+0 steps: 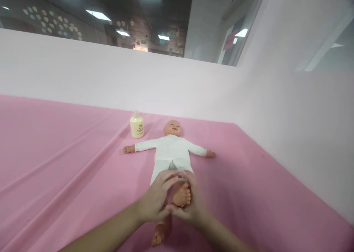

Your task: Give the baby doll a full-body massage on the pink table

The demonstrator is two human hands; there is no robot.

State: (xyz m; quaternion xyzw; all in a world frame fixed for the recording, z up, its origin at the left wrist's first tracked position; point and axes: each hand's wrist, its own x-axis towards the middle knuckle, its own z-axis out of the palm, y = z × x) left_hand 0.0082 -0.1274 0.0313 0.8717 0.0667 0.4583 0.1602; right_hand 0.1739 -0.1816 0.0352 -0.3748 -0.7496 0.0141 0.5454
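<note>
A baby doll (173,149) in a white outfit lies on its back, head away from me and arms spread. My left hand (159,195) curves around the left side of its raised leg, fingers bent over the top. From the right, my right hand (195,198) wraps the same leg, its fingertips meeting those of my left hand. Between both hands the doll's bare foot (181,194) shows, toes toward the right. The other foot (159,235) lies lower, beneath my left wrist. My palms' contact with the leg is partly hidden.
A pale yellow pump bottle (136,126) stands left of the doll's head. Under everything spreads a pink sheet (83,163) with long folds at the left. White walls (118,79) border it behind and at the right, with a window (110,20) above.
</note>
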